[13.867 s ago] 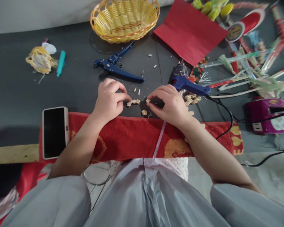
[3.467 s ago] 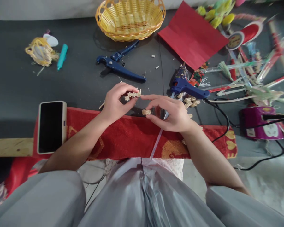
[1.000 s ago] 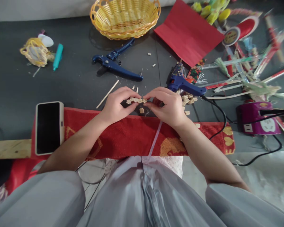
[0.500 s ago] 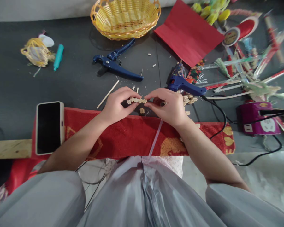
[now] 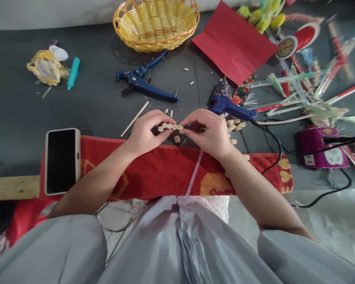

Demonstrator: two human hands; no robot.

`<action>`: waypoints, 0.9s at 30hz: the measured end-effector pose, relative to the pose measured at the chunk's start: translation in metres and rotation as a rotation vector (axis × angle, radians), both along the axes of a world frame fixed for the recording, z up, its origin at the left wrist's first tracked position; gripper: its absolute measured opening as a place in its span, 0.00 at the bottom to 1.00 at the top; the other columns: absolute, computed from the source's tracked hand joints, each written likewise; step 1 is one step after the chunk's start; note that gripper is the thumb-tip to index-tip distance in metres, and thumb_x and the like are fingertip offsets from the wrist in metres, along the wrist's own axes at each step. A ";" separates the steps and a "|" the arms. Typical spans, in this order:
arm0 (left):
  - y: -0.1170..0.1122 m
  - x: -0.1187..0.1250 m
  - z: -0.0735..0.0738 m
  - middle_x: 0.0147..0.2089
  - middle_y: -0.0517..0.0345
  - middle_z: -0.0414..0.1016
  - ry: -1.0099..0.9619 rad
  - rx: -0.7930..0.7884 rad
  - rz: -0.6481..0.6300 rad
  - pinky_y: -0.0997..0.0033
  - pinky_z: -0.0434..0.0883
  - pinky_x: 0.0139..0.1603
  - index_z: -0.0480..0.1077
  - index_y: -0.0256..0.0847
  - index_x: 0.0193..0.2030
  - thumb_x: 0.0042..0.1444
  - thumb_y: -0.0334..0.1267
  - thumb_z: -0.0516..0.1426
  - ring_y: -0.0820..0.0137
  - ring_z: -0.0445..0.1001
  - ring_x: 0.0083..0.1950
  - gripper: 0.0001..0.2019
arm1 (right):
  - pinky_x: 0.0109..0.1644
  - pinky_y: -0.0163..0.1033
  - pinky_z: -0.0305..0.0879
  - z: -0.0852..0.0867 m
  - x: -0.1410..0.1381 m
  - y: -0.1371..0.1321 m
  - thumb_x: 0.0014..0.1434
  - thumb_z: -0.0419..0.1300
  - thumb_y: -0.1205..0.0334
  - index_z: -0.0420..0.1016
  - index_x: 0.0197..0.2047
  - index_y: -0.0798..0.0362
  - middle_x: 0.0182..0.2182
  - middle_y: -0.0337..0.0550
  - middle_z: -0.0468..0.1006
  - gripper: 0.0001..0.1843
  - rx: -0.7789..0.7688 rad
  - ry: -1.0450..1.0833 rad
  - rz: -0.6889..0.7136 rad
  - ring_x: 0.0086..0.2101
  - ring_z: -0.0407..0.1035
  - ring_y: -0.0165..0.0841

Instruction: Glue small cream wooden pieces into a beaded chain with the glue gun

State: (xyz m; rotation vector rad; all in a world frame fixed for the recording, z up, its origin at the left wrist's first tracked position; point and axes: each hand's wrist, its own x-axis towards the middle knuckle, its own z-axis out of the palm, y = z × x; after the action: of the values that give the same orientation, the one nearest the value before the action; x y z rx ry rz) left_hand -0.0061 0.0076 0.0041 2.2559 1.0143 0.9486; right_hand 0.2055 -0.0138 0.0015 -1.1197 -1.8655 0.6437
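A short pale row of small stick pieces joined side by side (image 5: 169, 126) spans the gap between my hands, its cut ends facing me. My left hand (image 5: 146, 130) pinches its left part between thumb and fingers. At the other end, my right hand (image 5: 208, 130) grips the row with thumb and fingertips. Just below it a small pale block (image 5: 177, 139) lies on the table. Beside my right hand sits a pile of similar pale pieces (image 5: 235, 125), partly hidden by that hand. One thin stick (image 5: 135, 118) lies left of my left hand.
A blue cutter (image 5: 149, 85) and a blue glue gun (image 5: 230, 106) lie beyond my hands. Behind are a yellow basket (image 5: 156, 27) and red paper (image 5: 233, 43). A phone (image 5: 62, 161) rests on the red towel (image 5: 162, 169). A purple power socket (image 5: 322, 148) with cables stands right.
Both hands keep their pinch on the pale row at almost the same place. The whole view has shifted very slightly; nothing has been let go or picked up.
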 end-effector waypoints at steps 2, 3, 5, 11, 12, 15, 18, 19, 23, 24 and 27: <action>0.000 0.000 0.000 0.40 0.55 0.81 0.000 -0.003 -0.003 0.71 0.73 0.45 0.77 0.39 0.41 0.58 0.34 0.61 0.70 0.78 0.42 0.06 | 0.34 0.36 0.68 0.000 0.000 0.000 0.56 0.68 0.62 0.80 0.35 0.52 0.34 0.41 0.82 0.04 -0.014 -0.004 0.001 0.30 0.72 0.30; 0.000 0.000 0.000 0.40 0.55 0.81 0.000 -0.004 -0.005 0.71 0.73 0.45 0.77 0.39 0.41 0.58 0.34 0.61 0.70 0.78 0.42 0.05 | 0.34 0.36 0.68 0.000 0.000 0.000 0.56 0.68 0.62 0.80 0.35 0.52 0.34 0.42 0.81 0.04 -0.022 -0.007 0.000 0.31 0.72 0.30; 0.000 0.000 0.000 0.40 0.55 0.81 -0.004 -0.003 -0.009 0.71 0.74 0.45 0.77 0.39 0.41 0.57 0.33 0.61 0.70 0.78 0.42 0.05 | 0.34 0.36 0.68 0.000 0.000 0.000 0.56 0.68 0.62 0.80 0.35 0.52 0.34 0.41 0.81 0.04 -0.037 -0.010 -0.003 0.31 0.72 0.30; 0.000 0.000 0.000 0.40 0.56 0.81 -0.003 0.011 0.000 0.72 0.74 0.45 0.77 0.39 0.40 0.57 0.33 0.61 0.71 0.79 0.42 0.05 | 0.34 0.36 0.69 0.001 0.000 0.000 0.56 0.68 0.61 0.80 0.35 0.52 0.33 0.41 0.82 0.04 -0.049 -0.019 -0.004 0.31 0.72 0.30; 0.000 0.000 0.000 0.40 0.56 0.81 -0.004 0.012 -0.001 0.72 0.74 0.45 0.77 0.39 0.40 0.57 0.33 0.61 0.71 0.79 0.42 0.05 | 0.35 0.36 0.69 0.002 0.000 0.000 0.56 0.68 0.61 0.80 0.35 0.52 0.34 0.41 0.82 0.04 -0.052 -0.021 -0.002 0.31 0.72 0.30; 0.000 0.001 0.001 0.40 0.56 0.82 -0.003 0.007 -0.005 0.72 0.74 0.45 0.77 0.39 0.40 0.57 0.33 0.61 0.71 0.79 0.42 0.05 | 0.34 0.36 0.69 0.002 0.000 0.000 0.56 0.68 0.62 0.80 0.35 0.52 0.34 0.41 0.81 0.03 -0.047 -0.015 0.005 0.30 0.72 0.30; 0.000 0.001 0.001 0.40 0.56 0.81 0.006 0.004 -0.005 0.72 0.74 0.45 0.77 0.39 0.40 0.57 0.33 0.61 0.71 0.79 0.42 0.05 | 0.34 0.36 0.69 0.001 0.000 0.000 0.56 0.68 0.63 0.80 0.35 0.52 0.34 0.42 0.81 0.03 -0.036 -0.011 0.006 0.30 0.72 0.30; 0.000 0.000 0.001 0.40 0.56 0.81 0.010 0.003 -0.005 0.72 0.74 0.45 0.77 0.39 0.40 0.57 0.33 0.61 0.71 0.79 0.42 0.05 | 0.35 0.36 0.69 0.001 0.000 0.000 0.56 0.68 0.63 0.80 0.35 0.52 0.34 0.42 0.81 0.03 -0.034 -0.014 0.004 0.31 0.72 0.30; 0.000 0.000 0.001 0.40 0.55 0.81 0.011 0.001 -0.007 0.72 0.74 0.45 0.77 0.39 0.40 0.57 0.33 0.61 0.70 0.79 0.42 0.05 | 0.35 0.36 0.69 0.001 0.000 0.000 0.57 0.68 0.62 0.80 0.35 0.51 0.34 0.41 0.81 0.03 -0.041 -0.027 0.001 0.31 0.72 0.30; 0.000 0.000 0.001 0.40 0.55 0.81 0.007 0.005 -0.008 0.72 0.74 0.45 0.77 0.38 0.40 0.57 0.33 0.61 0.70 0.79 0.42 0.05 | 0.35 0.36 0.69 0.001 0.000 0.000 0.57 0.68 0.62 0.80 0.35 0.51 0.34 0.41 0.81 0.03 -0.045 -0.027 0.001 0.31 0.72 0.30; 0.000 0.000 0.001 0.40 0.55 0.82 0.001 0.010 -0.016 0.72 0.74 0.45 0.77 0.38 0.40 0.57 0.33 0.61 0.70 0.79 0.42 0.05 | 0.35 0.36 0.68 0.001 0.000 0.000 0.56 0.68 0.63 0.80 0.35 0.52 0.34 0.42 0.82 0.03 -0.047 -0.022 0.002 0.31 0.72 0.30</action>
State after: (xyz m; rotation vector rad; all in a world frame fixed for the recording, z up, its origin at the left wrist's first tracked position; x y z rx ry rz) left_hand -0.0059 0.0076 0.0054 2.2698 0.9926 0.9475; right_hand 0.2054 -0.0140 0.0026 -1.1597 -1.8794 0.6819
